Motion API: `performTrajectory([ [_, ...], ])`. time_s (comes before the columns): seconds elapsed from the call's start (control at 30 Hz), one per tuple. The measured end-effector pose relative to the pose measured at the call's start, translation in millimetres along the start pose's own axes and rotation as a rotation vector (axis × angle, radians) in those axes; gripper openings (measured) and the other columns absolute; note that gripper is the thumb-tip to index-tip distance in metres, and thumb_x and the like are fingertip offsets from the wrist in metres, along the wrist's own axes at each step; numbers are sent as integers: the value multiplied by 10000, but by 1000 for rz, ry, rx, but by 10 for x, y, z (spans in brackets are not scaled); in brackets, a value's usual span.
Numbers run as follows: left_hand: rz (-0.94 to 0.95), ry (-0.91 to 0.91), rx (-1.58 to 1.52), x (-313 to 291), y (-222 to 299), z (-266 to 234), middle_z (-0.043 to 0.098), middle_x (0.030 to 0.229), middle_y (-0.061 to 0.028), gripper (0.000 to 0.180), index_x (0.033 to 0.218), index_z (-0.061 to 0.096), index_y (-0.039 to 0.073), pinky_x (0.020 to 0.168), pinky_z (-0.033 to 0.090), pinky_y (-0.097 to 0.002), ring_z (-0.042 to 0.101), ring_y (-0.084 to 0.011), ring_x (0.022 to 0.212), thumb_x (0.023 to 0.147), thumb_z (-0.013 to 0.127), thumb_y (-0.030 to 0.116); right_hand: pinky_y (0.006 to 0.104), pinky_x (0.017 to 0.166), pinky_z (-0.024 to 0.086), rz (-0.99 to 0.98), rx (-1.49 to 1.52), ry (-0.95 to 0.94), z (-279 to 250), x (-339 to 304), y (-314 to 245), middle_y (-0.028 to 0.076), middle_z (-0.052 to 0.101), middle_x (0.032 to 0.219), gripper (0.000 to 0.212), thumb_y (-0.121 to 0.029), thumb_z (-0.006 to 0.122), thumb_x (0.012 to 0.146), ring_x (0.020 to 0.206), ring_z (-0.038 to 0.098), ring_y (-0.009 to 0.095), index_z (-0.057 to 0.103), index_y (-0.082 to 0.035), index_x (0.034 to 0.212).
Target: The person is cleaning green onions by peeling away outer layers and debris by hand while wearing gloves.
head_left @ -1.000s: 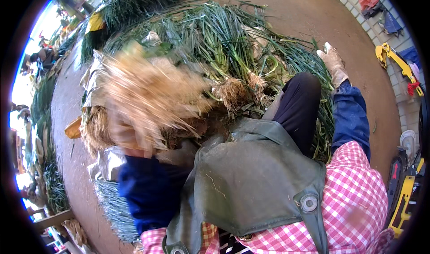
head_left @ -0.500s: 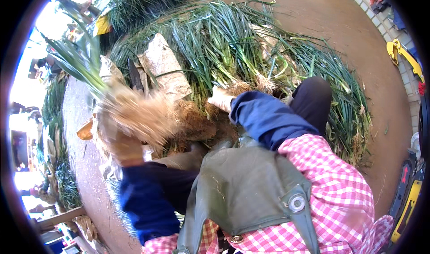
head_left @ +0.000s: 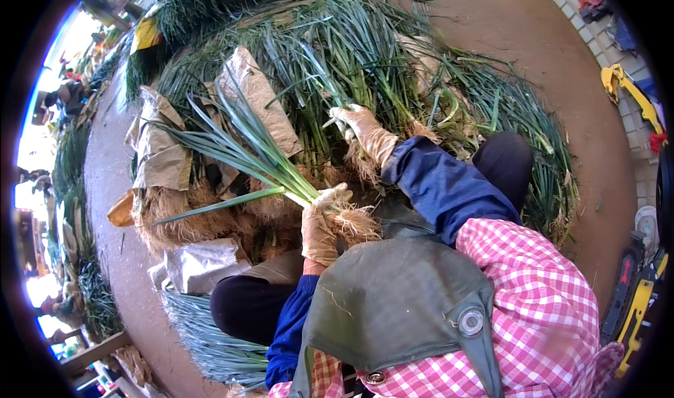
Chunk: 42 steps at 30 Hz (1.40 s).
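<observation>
Half a second ago our left hand (head_left: 319, 224) was off at the left of the frame with its bunch of leafy plants (head_left: 263, 160) swinging in a blur; now it has come in to the centre, and the bunch is sharp, leaves toward the upper left, pale roots (head_left: 354, 224) toward the right. Our right hand (head_left: 366, 132) has shifted upward, from the pile's root ends to its stalks. We judge that the swinging has ended and both hands are now busy with plants.

The left hand is closed around the bunch's lower stalks. The right hand's fingers are curled around pale stalks (head_left: 339, 97) just above centre, at the near side of the big green pile (head_left: 393, 36).

Counting, we have one bunch in the left hand, though its overlapping plants defeat a count, as does whatever number the right hand grips. Three brown paper sheets (head_left: 260, 106) show among the greens, one silvery sheet (head_left: 203, 263) lies at lower left, and one blue-green bundle (head_left: 210, 335) sits below it.
</observation>
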<state>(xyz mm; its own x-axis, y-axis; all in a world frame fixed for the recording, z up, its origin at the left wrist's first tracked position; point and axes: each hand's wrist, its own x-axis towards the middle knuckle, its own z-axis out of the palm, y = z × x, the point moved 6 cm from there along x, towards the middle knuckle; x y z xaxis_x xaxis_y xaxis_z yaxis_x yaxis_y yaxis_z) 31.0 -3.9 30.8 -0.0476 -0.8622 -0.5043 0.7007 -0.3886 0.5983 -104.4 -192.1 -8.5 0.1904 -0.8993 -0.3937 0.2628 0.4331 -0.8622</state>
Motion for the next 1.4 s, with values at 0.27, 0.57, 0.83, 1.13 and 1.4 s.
performTrajectory([
  [0.27, -122, -24, -129, 282, -388, 86, 652, 854, -104, 223, 970, 638, -12, 595, 506, -282, 625, -186, 692, 793, 635, 123, 203, 432, 325, 313, 435, -331, 252, -496, 392, -74, 442, 634, 342, -250, 526, 942, 460, 367, 40, 542, -12, 1186],
  [0.57, -74, 93, -31, 301, -388, -11, 661, 822, -187, 255, 1009, 577, -26, 579, 525, -316, 633, -240, 644, 826, 617, 147, 281, 543, 515, 314, -200, -114, -106, -414, 402, 39, 668, 823, 480, -490, 490, 923, 599, 599, 140, 645, -46, 1019],
  [0.83, 24, 269, -37, 279, -334, -105, 587, 675, -119, 141, 884, 574, -39, 478, 486, -295, 572, -201, 524, 793, 592, 67, 424, 610, 489, -377, -1651, 29, 74, -643, -223, 136, 640, 702, 470, -469, 458, 903, 679, 632, 331, 646, -65, 754],
  [1.13, 69, 262, -22, 365, -370, -180, 591, 705, -95, 117, 841, 575, -35, 507, 503, -289, 581, -181, 557, 844, 551, 79, 381, 492, 476, -818, -1903, -336, 527, -1314, -154, 69, 591, 638, 281, -340, 525, 873, 576, 614, 243, 597, -106, 734],
  [1.4, -22, 176, -90, 406, -431, -280, 633, 810, -130, 194, 950, 599, -31, 621, 542, -329, 628, -225, 692, 846, 607, 133, 340, 719, 506, -787, -1088, -603, 959, -2114, -234, 117, 647, 906, 225, -299, 579, 883, 859, 632, 277, 656, -89, 916],
])
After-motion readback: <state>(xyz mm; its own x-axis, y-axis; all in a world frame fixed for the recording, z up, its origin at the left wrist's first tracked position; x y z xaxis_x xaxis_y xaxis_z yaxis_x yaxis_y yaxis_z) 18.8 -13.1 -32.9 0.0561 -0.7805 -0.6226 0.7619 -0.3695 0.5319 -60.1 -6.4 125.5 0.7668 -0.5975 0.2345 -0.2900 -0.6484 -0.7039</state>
